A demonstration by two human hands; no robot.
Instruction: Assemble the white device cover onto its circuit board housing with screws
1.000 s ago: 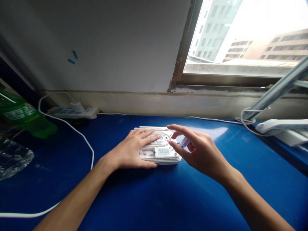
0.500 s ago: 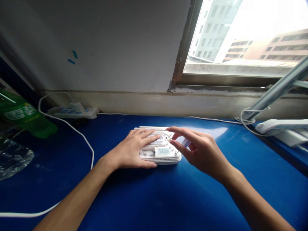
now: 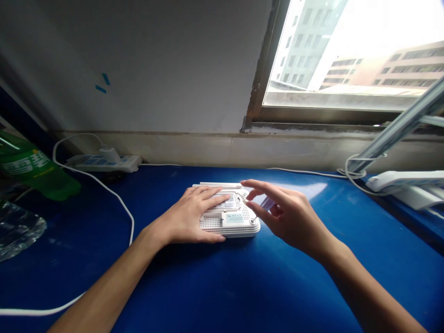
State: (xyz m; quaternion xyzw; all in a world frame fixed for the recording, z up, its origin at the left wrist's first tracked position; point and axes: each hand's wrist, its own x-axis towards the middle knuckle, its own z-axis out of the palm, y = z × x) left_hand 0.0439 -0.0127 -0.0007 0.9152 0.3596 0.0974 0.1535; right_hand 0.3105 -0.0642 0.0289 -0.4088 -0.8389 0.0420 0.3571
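A white router-like device lies on the blue table with its perforated, labelled underside up. Spread across its left part is my left hand, open, fingers flat on top and the thumb along the front edge. My right hand is at the device's right end, thumb and fingers bent in toward each other. By the thumb tip is a small whitish piece, too small to name. Under the curled fingers shows a pale purplish thing, mostly hidden by the hand.
On the left stand a green bottle and a clear plastic bottle. A power strip with a plugged-in white cable sits by the wall. At right are a metal bar and white equipment with a coiled cable.
The view has shifted slightly. My right thumb and fingers have moved a little at the device's right end; my left hand stays on it in the same place.
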